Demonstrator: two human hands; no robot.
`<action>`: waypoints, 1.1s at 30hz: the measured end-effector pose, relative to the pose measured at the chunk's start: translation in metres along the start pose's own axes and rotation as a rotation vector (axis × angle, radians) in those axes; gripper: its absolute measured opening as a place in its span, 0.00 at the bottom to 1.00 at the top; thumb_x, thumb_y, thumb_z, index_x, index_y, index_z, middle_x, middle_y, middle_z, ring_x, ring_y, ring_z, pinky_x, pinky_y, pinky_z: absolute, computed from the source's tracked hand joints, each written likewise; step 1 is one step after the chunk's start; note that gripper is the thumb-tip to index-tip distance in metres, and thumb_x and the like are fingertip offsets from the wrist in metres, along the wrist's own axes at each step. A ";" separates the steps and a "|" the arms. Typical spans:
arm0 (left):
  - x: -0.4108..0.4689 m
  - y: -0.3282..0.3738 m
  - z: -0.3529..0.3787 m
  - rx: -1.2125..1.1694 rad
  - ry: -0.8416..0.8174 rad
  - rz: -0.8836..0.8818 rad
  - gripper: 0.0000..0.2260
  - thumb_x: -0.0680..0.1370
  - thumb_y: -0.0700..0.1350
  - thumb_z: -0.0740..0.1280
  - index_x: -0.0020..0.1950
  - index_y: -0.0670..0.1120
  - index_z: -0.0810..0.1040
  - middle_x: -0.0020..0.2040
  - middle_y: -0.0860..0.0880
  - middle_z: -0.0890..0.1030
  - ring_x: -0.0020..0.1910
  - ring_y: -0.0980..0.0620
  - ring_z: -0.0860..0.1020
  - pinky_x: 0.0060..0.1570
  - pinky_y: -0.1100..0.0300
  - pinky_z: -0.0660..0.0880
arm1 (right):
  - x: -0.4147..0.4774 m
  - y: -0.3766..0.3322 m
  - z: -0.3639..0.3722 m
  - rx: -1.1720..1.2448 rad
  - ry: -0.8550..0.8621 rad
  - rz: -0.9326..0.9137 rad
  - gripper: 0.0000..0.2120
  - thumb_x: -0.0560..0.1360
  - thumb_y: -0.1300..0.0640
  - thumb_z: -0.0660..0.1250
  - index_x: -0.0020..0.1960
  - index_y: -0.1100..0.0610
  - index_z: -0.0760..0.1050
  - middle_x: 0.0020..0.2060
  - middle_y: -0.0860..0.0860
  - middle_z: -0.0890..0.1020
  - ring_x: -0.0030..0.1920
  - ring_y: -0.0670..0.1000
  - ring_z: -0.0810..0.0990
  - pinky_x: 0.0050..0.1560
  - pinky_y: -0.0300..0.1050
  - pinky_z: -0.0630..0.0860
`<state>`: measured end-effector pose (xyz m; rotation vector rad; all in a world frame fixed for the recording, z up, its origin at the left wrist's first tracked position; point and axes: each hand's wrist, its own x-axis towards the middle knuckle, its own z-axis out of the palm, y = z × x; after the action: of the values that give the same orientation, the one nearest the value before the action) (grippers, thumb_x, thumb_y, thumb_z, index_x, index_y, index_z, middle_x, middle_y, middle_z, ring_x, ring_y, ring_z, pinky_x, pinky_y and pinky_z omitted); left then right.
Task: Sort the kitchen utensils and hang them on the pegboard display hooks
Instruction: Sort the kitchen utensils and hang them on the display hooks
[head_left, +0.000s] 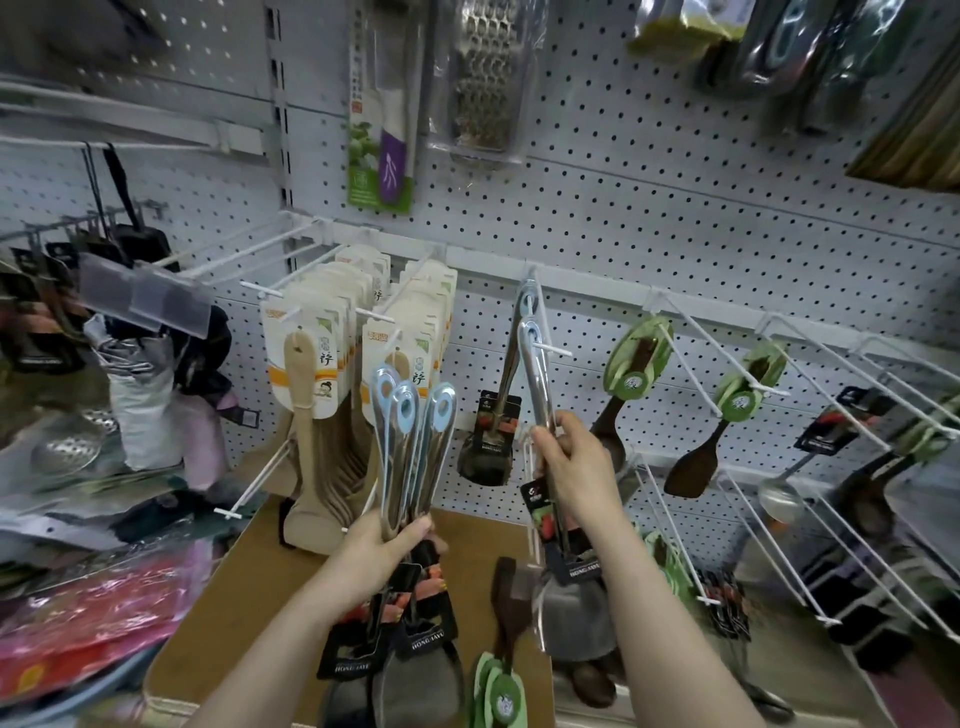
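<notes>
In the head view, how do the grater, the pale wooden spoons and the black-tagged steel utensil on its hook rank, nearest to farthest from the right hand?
1. The black-tagged steel utensil, just left of the right hand.
2. The pale wooden spoons, farther left.
3. The grater, high above.
</notes>
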<state>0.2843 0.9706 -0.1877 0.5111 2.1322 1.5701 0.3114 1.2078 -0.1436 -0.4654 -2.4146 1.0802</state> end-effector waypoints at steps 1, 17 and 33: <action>-0.001 0.000 0.000 -0.013 -0.007 0.002 0.13 0.81 0.49 0.61 0.47 0.45 0.83 0.44 0.52 0.86 0.47 0.57 0.83 0.61 0.53 0.74 | 0.004 0.002 -0.002 -0.030 -0.001 0.003 0.07 0.80 0.46 0.63 0.54 0.48 0.72 0.30 0.49 0.78 0.29 0.46 0.74 0.37 0.49 0.75; 0.014 -0.001 0.014 -0.108 -0.008 -0.068 0.12 0.81 0.50 0.62 0.48 0.46 0.82 0.45 0.49 0.86 0.48 0.50 0.84 0.57 0.47 0.77 | 0.041 0.011 0.015 -0.147 0.051 0.013 0.12 0.81 0.50 0.62 0.61 0.53 0.74 0.41 0.53 0.83 0.40 0.58 0.80 0.42 0.54 0.77; 0.019 0.001 0.025 -0.097 -0.059 -0.059 0.19 0.78 0.60 0.59 0.48 0.50 0.84 0.44 0.51 0.86 0.47 0.55 0.83 0.59 0.50 0.75 | -0.033 -0.032 0.047 0.183 -0.033 -0.049 0.12 0.83 0.49 0.57 0.53 0.52 0.77 0.42 0.44 0.81 0.42 0.41 0.78 0.47 0.42 0.76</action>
<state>0.2824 1.0004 -0.1955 0.4527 1.9987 1.5966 0.3106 1.1434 -0.1558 -0.3276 -2.3148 1.2819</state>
